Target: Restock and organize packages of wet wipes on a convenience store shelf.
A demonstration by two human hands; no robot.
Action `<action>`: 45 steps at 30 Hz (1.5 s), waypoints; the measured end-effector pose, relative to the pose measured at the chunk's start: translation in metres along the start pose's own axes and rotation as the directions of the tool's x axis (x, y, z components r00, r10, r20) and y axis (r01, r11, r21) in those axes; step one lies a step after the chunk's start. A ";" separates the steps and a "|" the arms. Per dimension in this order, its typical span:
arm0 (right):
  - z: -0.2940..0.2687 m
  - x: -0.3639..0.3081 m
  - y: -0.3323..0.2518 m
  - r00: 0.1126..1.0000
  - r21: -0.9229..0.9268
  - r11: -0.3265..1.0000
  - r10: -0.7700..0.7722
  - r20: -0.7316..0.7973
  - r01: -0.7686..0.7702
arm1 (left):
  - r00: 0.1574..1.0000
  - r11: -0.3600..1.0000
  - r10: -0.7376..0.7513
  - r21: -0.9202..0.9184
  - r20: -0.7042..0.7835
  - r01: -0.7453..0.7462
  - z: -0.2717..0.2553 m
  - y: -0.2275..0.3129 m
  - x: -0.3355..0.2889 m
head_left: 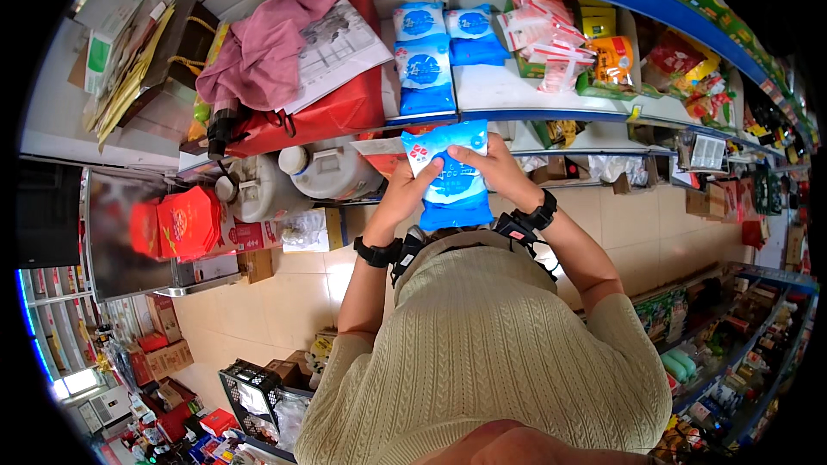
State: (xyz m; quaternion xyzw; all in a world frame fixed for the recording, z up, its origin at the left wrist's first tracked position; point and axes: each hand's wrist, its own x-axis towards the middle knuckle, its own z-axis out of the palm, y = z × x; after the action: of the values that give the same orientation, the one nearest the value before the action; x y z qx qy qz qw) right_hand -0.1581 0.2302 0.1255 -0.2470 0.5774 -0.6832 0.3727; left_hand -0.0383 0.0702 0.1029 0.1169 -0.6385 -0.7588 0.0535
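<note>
Between both hands I hold a blue and white plastic packet [454, 182], upright in front of the shelf edge. My left hand [401, 195] grips its left side, thumb across the front. From the right, my right hand [500, 174] closes on the other side, its thumb also lying on the printed face. Fingers behind the packet are hidden. Just beyond, on the white shelf [491, 93], similar blue packets [425, 76] lie in a column, with another blue packet [476, 36] beside them.
Left of the packets, a pink cloth [267, 52] lies over papers and a red bag [349, 108]. Below stand grey-white jugs [332, 170]. Small red-and-white packets [551, 34] fill boxes to the right. A black crate [250, 396] stands on the floor behind me.
</note>
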 end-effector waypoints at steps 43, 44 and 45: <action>-0.006 0.002 -0.008 0.982 -0.288 0.942 -0.186 -0.018 0.173 | 0.949 0.983 0.042 -0.157 -0.312 -0.095 0.008 -0.002 0.004; -0.006 0.003 -0.006 0.980 -0.323 0.929 -0.197 -0.023 0.179 | 0.949 0.979 0.041 -0.178 -0.313 -0.101 0.009 -0.002 0.004; -0.007 0.003 -0.005 0.972 -0.375 0.903 -0.235 -0.020 0.210 | 0.950 0.973 0.052 -0.198 -0.309 -0.118 0.010 -0.001 0.004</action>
State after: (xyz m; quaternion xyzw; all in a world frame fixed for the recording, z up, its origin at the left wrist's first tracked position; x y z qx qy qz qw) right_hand -0.1663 0.2318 0.1284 -0.3550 0.6756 -0.6075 0.2201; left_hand -0.0450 0.0789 0.1032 0.1973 -0.5418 -0.7933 0.1956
